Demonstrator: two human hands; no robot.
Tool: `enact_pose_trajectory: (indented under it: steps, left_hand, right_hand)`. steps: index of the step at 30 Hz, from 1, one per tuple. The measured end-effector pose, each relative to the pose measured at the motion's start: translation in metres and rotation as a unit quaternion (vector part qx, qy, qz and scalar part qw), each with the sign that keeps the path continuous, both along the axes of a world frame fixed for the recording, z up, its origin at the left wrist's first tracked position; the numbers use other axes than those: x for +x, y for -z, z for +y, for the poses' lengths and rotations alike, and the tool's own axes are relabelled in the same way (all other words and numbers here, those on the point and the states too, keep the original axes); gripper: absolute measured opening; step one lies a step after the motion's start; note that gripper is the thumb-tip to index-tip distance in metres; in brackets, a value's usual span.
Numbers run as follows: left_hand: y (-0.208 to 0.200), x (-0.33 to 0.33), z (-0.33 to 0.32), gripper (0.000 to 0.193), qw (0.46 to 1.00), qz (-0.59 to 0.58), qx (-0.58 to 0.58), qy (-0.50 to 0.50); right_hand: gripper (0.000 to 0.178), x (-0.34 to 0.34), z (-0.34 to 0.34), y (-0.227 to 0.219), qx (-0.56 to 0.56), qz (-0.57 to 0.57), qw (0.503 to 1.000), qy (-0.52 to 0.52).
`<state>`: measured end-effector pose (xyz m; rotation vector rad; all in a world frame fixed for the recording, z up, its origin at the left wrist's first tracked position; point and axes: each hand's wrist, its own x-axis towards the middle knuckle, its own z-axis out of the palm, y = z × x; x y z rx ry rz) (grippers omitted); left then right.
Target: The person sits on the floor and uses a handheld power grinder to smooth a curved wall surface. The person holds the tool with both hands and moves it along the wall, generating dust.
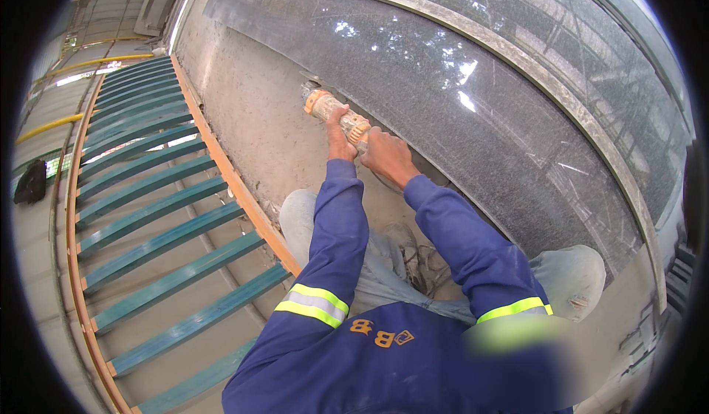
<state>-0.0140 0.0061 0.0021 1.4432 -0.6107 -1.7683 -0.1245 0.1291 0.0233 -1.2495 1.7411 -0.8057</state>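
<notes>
A dust-caked orange angle grinder (pixel 322 107) points away to the upper left, its head against the lower edge of a dark, glossy panel (pixel 421 96). My left hand (pixel 340 135) is closed round the middle of its body. My right hand (pixel 388 154) grips the rear end, close behind the left. Dust and small size keep the disc at the tool's head from showing clearly. Below the panel's edge runs a grey, dusty surface (pixel 244 96).
A pale strip (pixel 517 45) crosses the reflective panel. To my left stands a long frame with orange rails and teal slats (pixel 173 248). Yellow pipes (pixel 52 127) lie beyond it. My bent knees (pixel 569 277) flank the work area, and a cable (pixel 432 266) lies between them.
</notes>
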Motion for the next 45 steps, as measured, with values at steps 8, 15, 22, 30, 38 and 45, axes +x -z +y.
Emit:
enact_pose_trajectory:
  steps: [8, 15, 22, 30, 38, 45]
  left_hand:
    - [0.002, 0.002, -0.004, 0.039, 1.000, 0.002, -0.011, -0.004]
    - [-0.004, -0.001, 0.003, 0.038, 1.000, -0.004, -0.006, 0.012]
    - [-0.007, -0.005, 0.006, 0.036, 1.000, -0.001, -0.005, 0.003]
    - [-0.004, -0.002, 0.002, 0.035, 1.000, 0.011, -0.001, 0.015]
    - [-0.011, -0.005, 0.010, 0.039, 1.000, -0.007, -0.002, 0.009]
    - [-0.006, -0.004, 0.006, 0.036, 1.000, -0.011, -0.018, 0.012]
  right_hand:
    - [0.032, 0.000, -0.005, 0.001, -0.008, 0.013, 1.000, -0.010]
    - [0.034, 0.000, 0.001, 0.000, 0.000, 0.007, 1.000, -0.003]
    - [0.035, -0.003, 0.002, -0.003, 0.012, 0.005, 1.000, -0.007]
    - [0.033, -0.001, 0.001, 0.000, -0.009, 0.006, 1.000, 0.001]
    - [0.032, -0.001, 0.008, -0.004, -0.002, -0.005, 1.000, 0.004]
    - [0.035, -0.002, 0.005, -0.002, -0.002, 0.001, 1.000, 0.002]
